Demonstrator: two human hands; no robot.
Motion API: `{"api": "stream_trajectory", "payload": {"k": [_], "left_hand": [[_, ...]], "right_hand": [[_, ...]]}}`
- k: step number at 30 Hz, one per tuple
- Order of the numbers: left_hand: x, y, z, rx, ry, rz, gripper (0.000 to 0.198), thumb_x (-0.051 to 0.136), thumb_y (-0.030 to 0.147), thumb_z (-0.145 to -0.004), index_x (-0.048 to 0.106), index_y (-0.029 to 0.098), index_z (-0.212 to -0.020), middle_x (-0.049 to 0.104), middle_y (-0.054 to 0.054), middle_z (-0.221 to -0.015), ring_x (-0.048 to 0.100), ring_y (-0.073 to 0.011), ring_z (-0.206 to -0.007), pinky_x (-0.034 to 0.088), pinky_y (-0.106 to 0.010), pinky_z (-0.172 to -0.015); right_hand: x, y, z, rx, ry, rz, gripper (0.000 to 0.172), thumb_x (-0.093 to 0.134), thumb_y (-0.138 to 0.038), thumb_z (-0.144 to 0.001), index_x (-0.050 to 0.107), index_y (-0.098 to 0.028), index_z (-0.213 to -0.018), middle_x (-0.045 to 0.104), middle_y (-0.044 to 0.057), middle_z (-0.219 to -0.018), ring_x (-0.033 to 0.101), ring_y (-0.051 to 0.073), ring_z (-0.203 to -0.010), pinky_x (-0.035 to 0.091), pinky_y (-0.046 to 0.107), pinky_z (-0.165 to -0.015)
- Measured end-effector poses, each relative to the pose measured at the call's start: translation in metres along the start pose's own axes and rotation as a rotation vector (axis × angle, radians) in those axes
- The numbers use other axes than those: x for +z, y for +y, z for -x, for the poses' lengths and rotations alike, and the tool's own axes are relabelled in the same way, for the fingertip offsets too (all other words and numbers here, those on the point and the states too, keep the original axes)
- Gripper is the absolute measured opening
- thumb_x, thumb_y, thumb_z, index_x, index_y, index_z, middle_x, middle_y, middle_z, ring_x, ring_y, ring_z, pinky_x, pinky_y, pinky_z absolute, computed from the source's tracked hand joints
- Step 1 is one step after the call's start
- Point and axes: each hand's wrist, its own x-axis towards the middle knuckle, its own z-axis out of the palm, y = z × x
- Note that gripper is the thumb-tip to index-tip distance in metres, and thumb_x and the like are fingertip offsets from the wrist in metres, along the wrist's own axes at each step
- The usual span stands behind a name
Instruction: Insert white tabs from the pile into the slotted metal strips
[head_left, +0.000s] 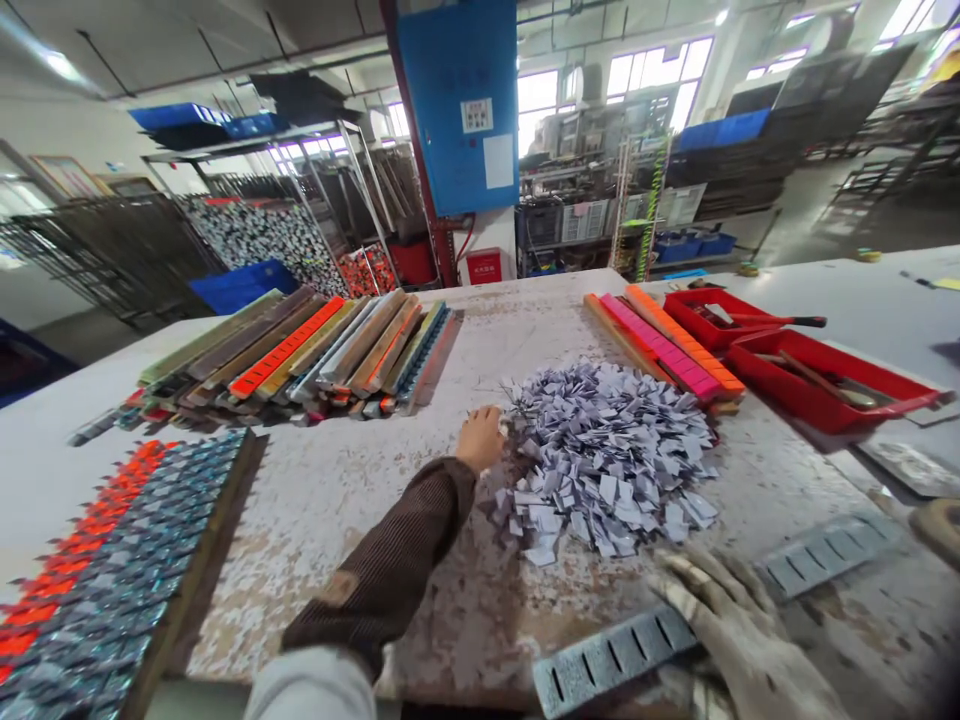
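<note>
My left hand (pixel 482 438), bare below a brown ribbed sleeve, is at the left edge of a heap of small pale grey flat pieces (pixel 615 450). Its fingers are curled inward, and what they pinch is too small to make out. Over a speckled grey slotted bar (pixel 611 655) lies my right hand (pixel 731 625) in a pale, dirty work glove, gripping the bar against the table near the front edge. Dark slots run along the bar on both sides of the glove. The undersides of the gloved fingers are hidden.
Bars studded with pieces (pixel 142 560) stand at left front. Behind them is a stack of coloured bars (pixel 300 350). Pink and orange slotted bars (pixel 664 345) lie behind the heap, beside red trays (pixel 832 385) holding tools. A blue cabinet (pixel 459 110) rises beyond the table.
</note>
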Motion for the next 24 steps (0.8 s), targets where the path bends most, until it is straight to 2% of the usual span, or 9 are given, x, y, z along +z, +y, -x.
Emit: {"api": "stream_trajectory", "payload": {"k": [2, 5, 8, 10, 13, 16, 20, 24], "left_hand": [[0.0, -0.007, -0.035, -0.032, -0.002, -0.027, 0.036, 0.064, 0.035, -0.101, 0.061, 0.018, -0.133, 0.061, -0.012, -0.137, 0.063, -0.0276, -0.118, 0.056, -0.05, -0.099], [0.002, -0.009, -0.067, -0.039, -0.032, -0.037, 0.035, 0.065, 0.037, -0.102, 0.062, 0.018, -0.131, 0.063, -0.011, -0.133, 0.066, -0.0257, -0.112, 0.059, -0.047, -0.095], [0.006, -0.009, -0.079, -0.02, -0.076, -0.015, 0.035, 0.065, 0.036, -0.102, 0.062, 0.017, -0.131, 0.063, -0.011, -0.132, 0.066, -0.0255, -0.112, 0.059, -0.047, -0.094], [0.012, -0.011, -0.075, -0.005, -0.108, 0.011, 0.035, 0.065, 0.036, -0.101, 0.062, 0.017, -0.131, 0.063, -0.011, -0.132, 0.066, -0.0254, -0.111, 0.059, -0.046, -0.094], [0.023, -0.014, -0.053, 0.001, -0.132, 0.065, 0.035, 0.065, 0.036, -0.101, 0.062, 0.017, -0.13, 0.064, -0.011, -0.131, 0.066, -0.0254, -0.111, 0.059, -0.047, -0.093], [0.034, -0.013, -0.018, -0.009, -0.113, 0.138, 0.032, 0.065, 0.037, -0.101, 0.064, 0.016, -0.125, 0.066, -0.01, -0.125, 0.067, -0.0239, -0.107, 0.059, -0.045, -0.092], [0.038, -0.007, 0.03, -0.042, -0.022, 0.276, 0.008, 0.07, 0.022, -0.091, 0.066, 0.015, -0.095, 0.067, -0.005, -0.098, 0.063, -0.0194, -0.091, 0.053, -0.035, -0.085], [0.03, -0.007, 0.069, -0.077, 0.096, 0.461, 0.008, 0.066, 0.017, -0.084, 0.059, 0.018, -0.079, 0.06, 0.0, -0.08, 0.055, -0.0156, -0.076, 0.044, -0.028, -0.073]], "right_hand": [[0.004, -0.012, -0.006, -0.02, 0.022, -0.013, 0.064, 0.072, -0.04, -0.078, 0.059, -0.023, -0.139, 0.065, 0.013, -0.138, 0.054, 0.039, -0.133, 0.036, 0.058, -0.111], [0.015, -0.021, -0.01, 0.015, 0.065, -0.053, 0.059, 0.077, -0.043, -0.074, 0.064, -0.025, -0.129, 0.069, 0.012, -0.128, 0.057, 0.041, -0.129, 0.033, 0.061, -0.113], [0.02, -0.019, -0.01, 0.015, 0.072, -0.095, 0.044, 0.078, -0.042, -0.074, 0.068, -0.027, -0.115, 0.071, 0.01, -0.123, 0.057, 0.039, -0.129, 0.036, 0.058, -0.113], [0.017, -0.015, -0.011, -0.023, 0.035, -0.093, 0.037, 0.078, -0.036, -0.075, 0.069, -0.028, -0.11, 0.07, 0.008, -0.124, 0.057, 0.034, -0.131, 0.037, 0.053, -0.114], [0.01, -0.011, -0.019, -0.034, -0.047, -0.094, 0.034, 0.076, -0.031, -0.075, 0.07, -0.028, -0.108, 0.07, 0.007, -0.124, 0.055, 0.033, -0.132, 0.035, 0.052, -0.115], [0.004, -0.01, -0.034, 0.027, -0.131, -0.157, 0.024, 0.075, -0.03, -0.077, 0.07, -0.026, -0.099, 0.07, 0.008, -0.119, 0.054, 0.034, -0.13, 0.034, 0.058, -0.116], [0.003, -0.008, -0.049, 0.079, -0.195, -0.201, 0.017, 0.071, -0.031, -0.085, 0.07, -0.023, -0.1, 0.068, 0.01, -0.117, 0.054, 0.034, -0.128, 0.037, 0.06, -0.114], [0.0, -0.002, -0.049, 0.08, -0.174, -0.228, 0.015, 0.068, -0.028, -0.086, 0.069, -0.021, -0.1, 0.068, 0.01, -0.114, 0.057, 0.033, -0.124, 0.042, 0.056, -0.112]]}}
